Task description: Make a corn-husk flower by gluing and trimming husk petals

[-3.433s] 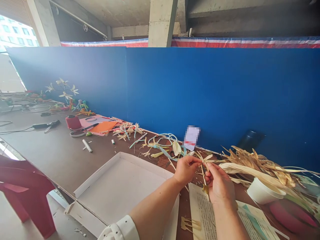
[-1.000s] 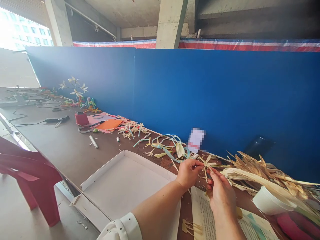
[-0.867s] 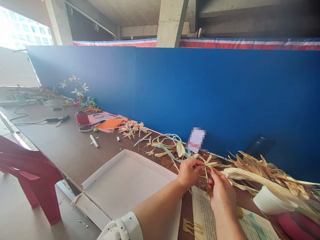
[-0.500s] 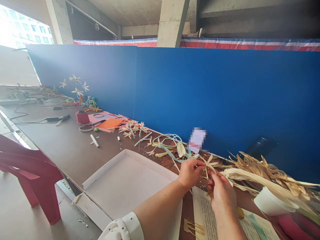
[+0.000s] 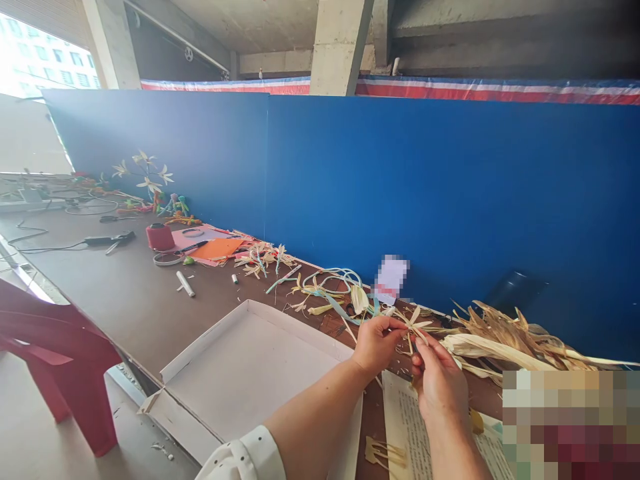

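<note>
Pinched between my two hands is a pale flower (image 5: pixel 413 321) with narrow petals, seemingly made of dried corn husk. My left hand (image 5: pixel 375 345) grips it from the left with thumb and forefinger. From below and to the right, my right hand (image 5: pixel 441 381) has its fingers closed on a petal or the base; the fingers partly hide which. Dried corn husks (image 5: pixel 505 337) lie just right of the hands. Left of them are more husk pieces (image 5: pixel 320 310) and a loop of pale blue cord (image 5: pixel 345 273).
An open white box lid (image 5: pixel 240 373) lies left of my forearm. Printed sheets (image 5: pixel 405 420) are under my right wrist. Farther left are a glue-stick-like white tube (image 5: pixel 185 284), orange paper (image 5: pixel 217 249), a red spool (image 5: pixel 159 237) and a glue gun (image 5: pixel 111 239). A blue partition (image 5: pixel 400 187) stands behind.
The view has shifted slightly, so the scene sits a little farther left. Both hands keep hold of the flower, and its petals have tilted slightly.
</note>
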{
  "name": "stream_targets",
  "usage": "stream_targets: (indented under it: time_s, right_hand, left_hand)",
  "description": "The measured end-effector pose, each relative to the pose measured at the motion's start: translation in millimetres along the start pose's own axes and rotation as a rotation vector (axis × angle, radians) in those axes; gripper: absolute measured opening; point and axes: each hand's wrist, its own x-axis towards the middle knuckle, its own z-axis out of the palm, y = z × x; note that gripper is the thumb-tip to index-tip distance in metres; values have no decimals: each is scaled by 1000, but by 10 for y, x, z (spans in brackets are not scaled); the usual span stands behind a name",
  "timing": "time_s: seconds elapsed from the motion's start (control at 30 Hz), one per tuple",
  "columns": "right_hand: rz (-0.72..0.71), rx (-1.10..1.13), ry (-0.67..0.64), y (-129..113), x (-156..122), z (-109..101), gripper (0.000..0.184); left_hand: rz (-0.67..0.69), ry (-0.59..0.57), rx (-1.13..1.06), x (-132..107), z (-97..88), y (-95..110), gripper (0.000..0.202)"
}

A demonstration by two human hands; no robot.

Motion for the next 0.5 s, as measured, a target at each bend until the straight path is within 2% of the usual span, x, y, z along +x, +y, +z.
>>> stream_targets:
  time_s: [0.3, 0.5]
  right_hand:
    - [-21, -23, -13, -39, -36, 26, 47]
    - [-21, -46, -7, -25, -25, 25, 46]
  left_hand:
    - [-9, -2, 0, -3, -9, 35, 11]
    - [13, 8, 84, -16, -7, 54, 11]
